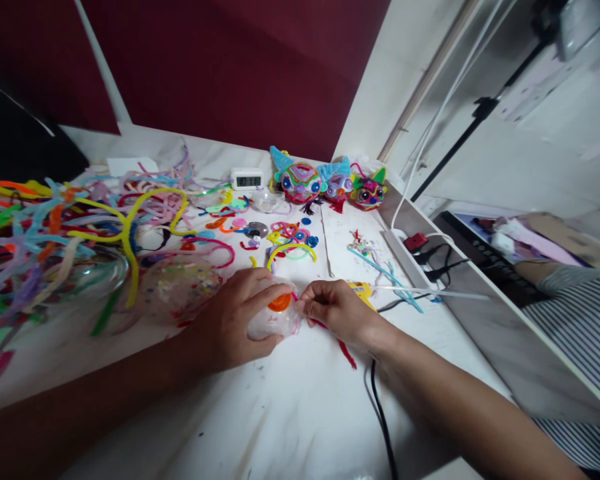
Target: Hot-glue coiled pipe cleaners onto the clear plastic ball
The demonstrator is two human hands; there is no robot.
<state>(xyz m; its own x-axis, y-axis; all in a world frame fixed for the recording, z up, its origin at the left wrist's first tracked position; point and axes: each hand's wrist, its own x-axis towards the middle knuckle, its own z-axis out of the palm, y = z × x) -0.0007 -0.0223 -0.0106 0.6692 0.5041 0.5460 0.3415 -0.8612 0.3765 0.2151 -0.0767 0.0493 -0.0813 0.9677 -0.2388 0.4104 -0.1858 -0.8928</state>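
Observation:
My left hand (233, 320) is wrapped around a clear plastic dome (269, 328) on the table, thumb at its near side and fingers over its far side. An orange coiled disc (280, 303) sits on the dome beneath my fingertips. At the dome's right edge my right hand (333, 310) pinches a magenta-red pipe cleaner (348, 355). One end of it meets the dome's edge, and the other trails out below my right hand. A yellow glue gun (363, 292) lies just behind the right hand, partly hidden by it.
A heap of coloured pipe cleaners (130, 220) covers the left. Finished animal-face ornaments (303, 183) stand at the back beside a digital clock (247, 179). A power strip (414, 260) runs along the right board. A black cable (380, 413) crosses the front; a person's striped clothing (580, 327) shows at right.

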